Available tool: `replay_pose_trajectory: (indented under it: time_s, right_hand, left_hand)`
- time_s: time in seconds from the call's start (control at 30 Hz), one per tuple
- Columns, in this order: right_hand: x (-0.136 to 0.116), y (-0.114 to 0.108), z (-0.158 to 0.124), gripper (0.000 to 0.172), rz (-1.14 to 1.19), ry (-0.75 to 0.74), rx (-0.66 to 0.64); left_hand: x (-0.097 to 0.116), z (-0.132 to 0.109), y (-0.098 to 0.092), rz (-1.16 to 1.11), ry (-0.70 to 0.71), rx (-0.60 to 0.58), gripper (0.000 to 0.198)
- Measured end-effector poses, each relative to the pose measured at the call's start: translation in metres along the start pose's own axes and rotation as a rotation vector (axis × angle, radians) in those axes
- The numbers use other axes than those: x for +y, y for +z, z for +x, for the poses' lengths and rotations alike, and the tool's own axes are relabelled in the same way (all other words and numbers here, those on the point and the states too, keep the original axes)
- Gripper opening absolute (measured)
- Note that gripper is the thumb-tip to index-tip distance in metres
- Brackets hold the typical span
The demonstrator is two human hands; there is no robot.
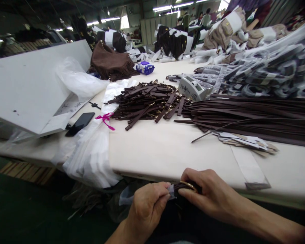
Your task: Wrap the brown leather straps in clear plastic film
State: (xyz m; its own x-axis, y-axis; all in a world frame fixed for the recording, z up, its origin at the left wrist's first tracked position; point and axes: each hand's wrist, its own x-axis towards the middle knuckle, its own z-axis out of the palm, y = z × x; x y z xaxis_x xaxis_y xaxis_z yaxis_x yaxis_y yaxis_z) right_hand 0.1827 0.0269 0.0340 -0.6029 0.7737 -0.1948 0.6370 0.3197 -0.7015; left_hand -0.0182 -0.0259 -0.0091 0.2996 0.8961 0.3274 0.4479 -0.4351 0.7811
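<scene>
I see my left hand [148, 203] and right hand [208, 193] low at the near edge of the table [167, 149], below its rim. Both are closed in a pinch on the same small piece: the right hand grips a dark strap end with a gold ring [189, 185], and the left hand's fingers pinch a scrap of clear film [171, 191] wrapped at that strap's tip. The strap sits between the two hands, off the tabletop, touching both.

The table is a long pale slab. At its middle lies a heap of short brown straps [147, 101] with brass fittings, and just right of it a spread of long dark straps [256, 115] runs off to the right edge. A grey tape dispenser [193, 88] stands behind where the two piles meet. A few paper tags [246, 141] lie near the long straps. To the left, a black phone [80, 123] rests beside a tilted white board [33, 84], with a pink ribbon [105, 119] and clear plastic bags [91, 152] draped over the edge.

Farther back, a brown fringed bag [110, 62] sits on the table, and wrapped bags are piled beyond. The room is a large hall with fluorescent strip lights [173, 6] and people far off at the back.
</scene>
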Motion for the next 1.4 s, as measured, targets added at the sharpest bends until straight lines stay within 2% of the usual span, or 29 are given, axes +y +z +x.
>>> replay_pose_trajectory:
  time_s: [0.07,0.13,0.3,0.4,0.5,0.67,0.77,0.83,0.9,1.1,1.23,1.4]
  right_hand:
    - [-0.003,-0.002,0.002,0.012,0.072,0.05,-0.022]
    - [-0.003,-0.001,0.004,0.012,0.098,0.055,-0.028]
    - [0.0,0.01,0.002,0.01,0.055,-0.013,-0.026]
    - [0.001,0.013,0.002,0.01,0.041,-0.01,-0.043]
    - [0.002,0.008,0.003,0.008,0.091,-0.003,-0.07]
    - [0.007,-0.007,0.002,0.004,0.097,-0.047,-0.128]
    - [0.008,-0.01,0.0,0.007,0.089,-0.083,-0.143]
    - [0.007,-0.01,0.0,0.008,0.09,-0.09,-0.148]
    - [0.006,-0.01,0.0,0.009,0.077,-0.11,-0.14]
    - [0.001,-0.005,0.0,0.015,-0.116,-0.206,-0.174]
    - [0.001,-0.001,0.004,0.014,-0.12,-0.278,-0.245]
    - [0.001,-0.009,0.012,0.007,-0.085,-0.196,-0.229]
  left_hand:
    - [-0.002,-0.002,0.0,0.067,0.054,0.023,0.021]
    - [-0.002,-0.001,0.0,0.08,0.033,0.01,0.024]
    - [-0.002,0.003,0.003,-0.034,-0.185,-0.119,0.019]
    - [-0.003,0.006,0.003,-0.092,-0.228,-0.181,0.02]
    - [-0.003,0.007,0.004,-0.103,-0.255,-0.178,0.021]
    - [-0.003,0.008,0.001,-0.151,-0.401,-0.154,0.022]
    - [-0.002,0.013,-0.004,-0.168,-0.44,-0.285,0.033]
    - [-0.001,0.016,-0.008,-0.127,-0.455,-0.402,0.028]
    - [-0.001,0.018,-0.01,-0.091,-0.476,-0.462,0.018]
    - [-0.003,0.014,-0.002,-0.216,-0.523,-0.459,0.015]
    - [-0.004,0.012,0.005,-0.24,-0.456,-0.465,0.013]
    - [-0.007,0.012,0.002,-0.201,-0.42,-0.427,0.018]
